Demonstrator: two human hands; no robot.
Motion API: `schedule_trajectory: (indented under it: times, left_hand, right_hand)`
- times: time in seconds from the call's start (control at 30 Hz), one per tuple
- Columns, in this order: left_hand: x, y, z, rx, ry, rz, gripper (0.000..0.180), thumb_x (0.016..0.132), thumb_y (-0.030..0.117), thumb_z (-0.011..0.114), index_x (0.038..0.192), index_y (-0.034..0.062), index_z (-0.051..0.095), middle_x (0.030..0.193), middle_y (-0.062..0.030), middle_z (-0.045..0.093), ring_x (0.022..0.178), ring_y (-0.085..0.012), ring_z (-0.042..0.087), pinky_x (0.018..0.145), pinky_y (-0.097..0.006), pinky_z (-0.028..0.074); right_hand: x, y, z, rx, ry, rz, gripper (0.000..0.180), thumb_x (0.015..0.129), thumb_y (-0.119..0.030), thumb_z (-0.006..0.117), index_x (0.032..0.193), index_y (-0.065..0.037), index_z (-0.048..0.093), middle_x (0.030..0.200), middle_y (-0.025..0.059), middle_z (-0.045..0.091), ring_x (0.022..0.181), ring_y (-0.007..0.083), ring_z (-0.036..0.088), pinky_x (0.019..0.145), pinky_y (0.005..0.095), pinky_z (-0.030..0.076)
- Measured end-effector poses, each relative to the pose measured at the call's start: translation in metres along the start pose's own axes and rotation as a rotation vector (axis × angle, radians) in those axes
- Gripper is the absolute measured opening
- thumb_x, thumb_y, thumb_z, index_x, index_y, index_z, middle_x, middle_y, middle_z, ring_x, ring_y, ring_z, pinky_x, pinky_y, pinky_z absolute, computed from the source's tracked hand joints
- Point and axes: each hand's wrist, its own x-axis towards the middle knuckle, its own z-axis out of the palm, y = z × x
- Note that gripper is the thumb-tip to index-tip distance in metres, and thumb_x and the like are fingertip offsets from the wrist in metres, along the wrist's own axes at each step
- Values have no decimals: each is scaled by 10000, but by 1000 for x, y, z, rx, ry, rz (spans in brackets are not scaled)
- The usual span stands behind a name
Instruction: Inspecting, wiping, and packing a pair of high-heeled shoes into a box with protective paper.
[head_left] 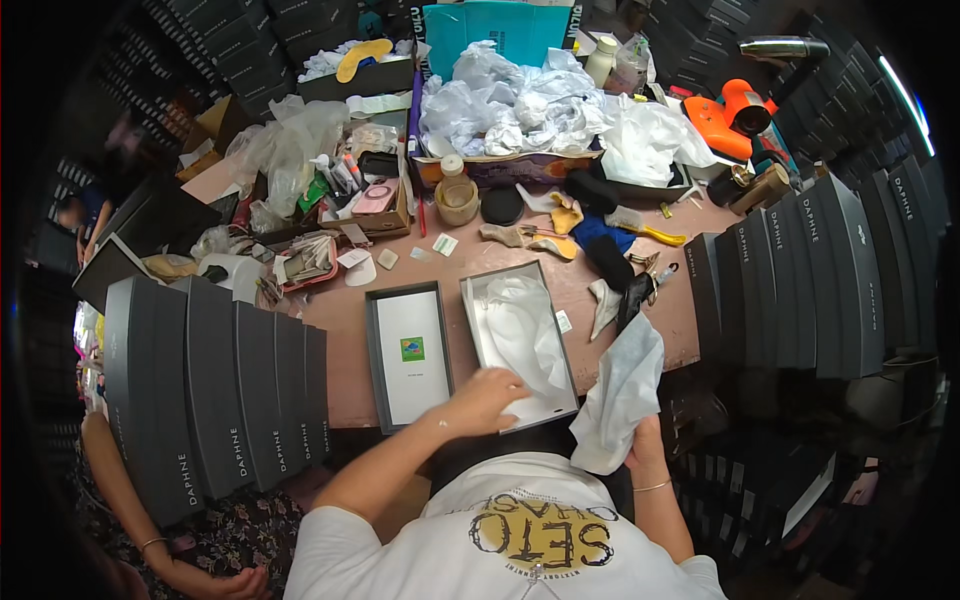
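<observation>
White, soft cloth bag [622, 400] hangs off the worktop's front edge, gripped low down by the right hand [645, 447]. It looks light and limp, so it is best pinched at its gathered end. The left hand [487, 397] lies spread, fingers loose, on the tissue paper [525, 335] at the near corner of the open grey box [520, 340]. The box lid [408, 352] lies just beside it.

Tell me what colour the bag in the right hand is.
White, or very pale grey: the soft bag held up by the right hand, in the head view.
</observation>
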Motion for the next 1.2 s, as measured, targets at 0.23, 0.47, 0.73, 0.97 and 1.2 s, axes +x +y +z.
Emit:
schedule_trajectory:
  times: [0.23, 0.47, 0.73, 0.97, 1.2]
  left_hand:
    - [65, -76, -4, 391, -695, 134, 152, 763, 239, 693, 880, 147, 725, 838, -75, 674, 872, -219, 647, 876, -461, 416]
    - [88, -98, -36, -358, -75, -139, 177, 858, 173, 638, 964, 34, 664, 916, -122, 670, 836, -234, 637, 731, -330, 490]
    - [75, -45, -43, -39, 475, 98, 207, 825, 62, 603, 1030, 35, 616, 963, -114, 643, 903, -285, 616, 824, -360, 482]
    - [24, -68, 34, 219, 29, 151, 272, 741, 151, 644, 1002, 74, 639, 982, -84, 603, 975, -291, 554, 891, -427, 426]
    - [65, -66, 31, 364, -210, -98, 672, 818, 680, 477, 1070, 83, 653, 1115, -153, 601, 1180, -322, 496, 1047, -653, 194]
  right_hand:
    - [3, -26, -21, -256, -106, 103, 636, 791, -111, 672, 1359, -8, 405, 1173, 62, 587, 1064, 186, 579, 940, 325, 452]
    - [39, -64, 24, -1126, -815, 580, 749, 739, -320, 758, 1329, 29, 458, 1135, 106, 629, 1033, 176, 574, 943, 292, 423]
    - [140, 157, 41, -1820, -423, -188, 713, 736, -244, 689, 1341, -24, 381, 1164, 239, 535, 1040, 401, 550, 825, 481, 489]
    - [38, 1, 82, -1741, -1036, 54, 541, 802, -258, 680, 1235, 3, 488, 1076, 232, 592, 974, 394, 592, 831, 470, 478]
    - [175, 57, 71, -1845, -248, -718, 373, 763, -171, 693, 1098, -43, 589, 1363, 239, 418, 1280, 447, 348, 1036, 539, 296]
